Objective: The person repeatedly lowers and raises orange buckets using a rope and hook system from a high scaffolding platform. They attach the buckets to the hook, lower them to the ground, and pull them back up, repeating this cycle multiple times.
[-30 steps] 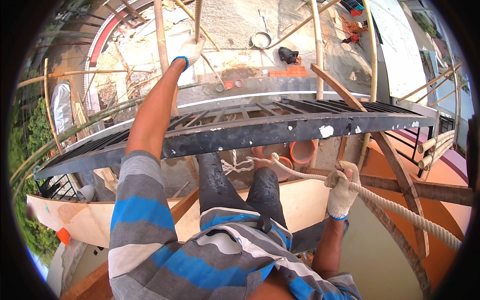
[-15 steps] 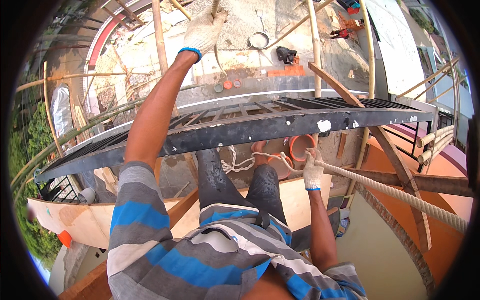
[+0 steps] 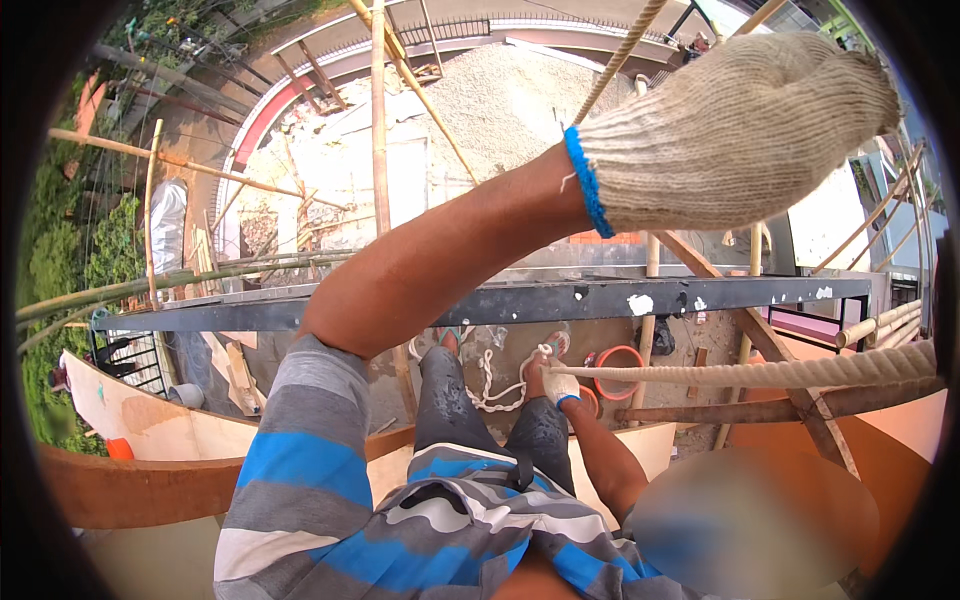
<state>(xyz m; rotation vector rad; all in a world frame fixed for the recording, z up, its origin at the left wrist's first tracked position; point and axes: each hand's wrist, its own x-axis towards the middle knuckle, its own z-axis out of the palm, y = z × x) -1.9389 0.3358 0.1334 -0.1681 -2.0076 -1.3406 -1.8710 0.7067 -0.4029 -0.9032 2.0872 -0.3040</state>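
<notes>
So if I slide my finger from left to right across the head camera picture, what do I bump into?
Green bushes → white sack → upright bamboo pole → right hand on the rope → orange bucket → left hand in a knit glove → thick rope.

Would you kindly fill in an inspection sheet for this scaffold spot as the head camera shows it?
Surface: dark metal platform with white paint flecks, high above the ground.
Job's things: thick rope running in from the right to the right hand; another rope rising past the left hand.
Clutter: white cord coiled by the feet; orange ring-shaped thing below.
Grippers: left hand, in a knit glove, raised close to the camera; grip cannot be told. Right hand, gloved, closed on the thick rope.
Cables: nothing seen apart from the ropes.
Surroundings: bamboo poles, gravel heap, greenery at left.
</notes>
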